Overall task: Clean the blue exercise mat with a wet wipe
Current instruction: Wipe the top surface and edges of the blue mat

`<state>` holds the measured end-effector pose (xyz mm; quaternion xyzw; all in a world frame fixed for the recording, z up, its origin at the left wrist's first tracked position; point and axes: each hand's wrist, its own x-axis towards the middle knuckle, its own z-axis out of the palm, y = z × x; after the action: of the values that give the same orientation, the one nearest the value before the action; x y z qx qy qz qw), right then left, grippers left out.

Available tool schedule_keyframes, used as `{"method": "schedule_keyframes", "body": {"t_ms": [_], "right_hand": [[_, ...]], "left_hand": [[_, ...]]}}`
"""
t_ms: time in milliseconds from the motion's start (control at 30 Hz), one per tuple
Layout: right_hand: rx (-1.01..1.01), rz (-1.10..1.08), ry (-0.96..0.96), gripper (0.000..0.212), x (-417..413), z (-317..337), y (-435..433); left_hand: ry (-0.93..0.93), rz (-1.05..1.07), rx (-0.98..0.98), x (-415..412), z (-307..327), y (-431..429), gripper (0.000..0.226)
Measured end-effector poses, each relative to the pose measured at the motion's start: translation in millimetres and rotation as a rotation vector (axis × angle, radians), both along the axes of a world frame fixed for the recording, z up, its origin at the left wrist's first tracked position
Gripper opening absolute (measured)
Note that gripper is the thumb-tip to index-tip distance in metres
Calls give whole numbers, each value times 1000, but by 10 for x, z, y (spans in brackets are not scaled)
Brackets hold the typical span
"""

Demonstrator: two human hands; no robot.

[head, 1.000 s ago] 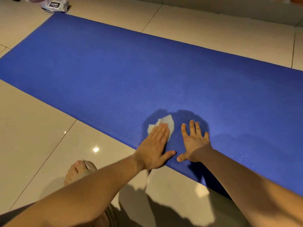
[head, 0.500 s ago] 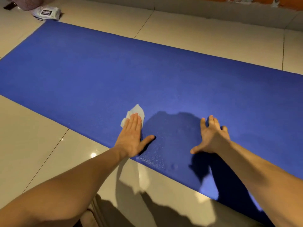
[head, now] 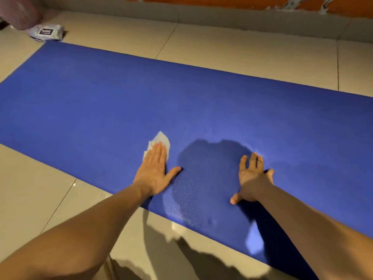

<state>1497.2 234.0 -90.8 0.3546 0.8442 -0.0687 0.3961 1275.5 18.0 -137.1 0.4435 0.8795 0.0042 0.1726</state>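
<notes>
The blue exercise mat (head: 101, 102) lies flat across the tiled floor, running from far left to near right. My left hand (head: 154, 171) lies flat with straight fingers near the mat's front edge and presses a white wet wipe (head: 160, 141) onto it; the wipe's far part pokes out past the fingertips. My right hand (head: 251, 176) rests flat on the mat to the right, fingers spread, holding nothing. A damp sheen shows on the mat between the two hands.
A white wipes packet (head: 46, 32) sits on the floor off the mat's far left corner, beside a pinkish object (head: 19, 12). Beige floor tiles (head: 252, 49) surround the mat. A grey skirting and orange wall (head: 201, 1) run along the back.
My left hand has slid the wipe leftward along the mat, away from my right hand, so the gap between the hands has widened. The view has tipped up toward the wall.
</notes>
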Motion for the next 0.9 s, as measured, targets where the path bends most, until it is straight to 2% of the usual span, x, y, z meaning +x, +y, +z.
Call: {"method": "schedule_keyframes", "body": {"t_ms": [100,167,333,433,467,500,567,633,733,800,900], "right_hand": [[9,0,-8,158,-20,-11,2],[18,2,0,158,-26,-20,-1],[9,-1,3,159,-8,-19,5],[0,-1,5,159,-5,-9,16],[-5,2,5,159,-8,-8,19],[-10,3,6,158,-12,-6,21],[-16,5,6,159,-16,-8,24],[-16,2,9,160,-17,-20,24],[-15,0,16,160,-22,-24,23],[-20,-6,15,161,-29,-21,22],[-27,-19,14,162,-39,-22,29]], "left_hand": [[-25,118,-10,115,5,167,114],[-73,76,21,366,0,284,117],[-124,-333,13,935,21,365,104],[-10,-560,-33,683,2,313,101],[30,-576,-42,535,-5,299,103],[33,-531,-21,382,-5,288,107],[-21,-292,38,60,-6,283,113],[-12,-65,-14,-182,18,311,113],[1,104,-43,-246,17,428,116],[-39,90,-3,-62,-8,504,120],[-103,-132,67,462,-55,598,119]]}}
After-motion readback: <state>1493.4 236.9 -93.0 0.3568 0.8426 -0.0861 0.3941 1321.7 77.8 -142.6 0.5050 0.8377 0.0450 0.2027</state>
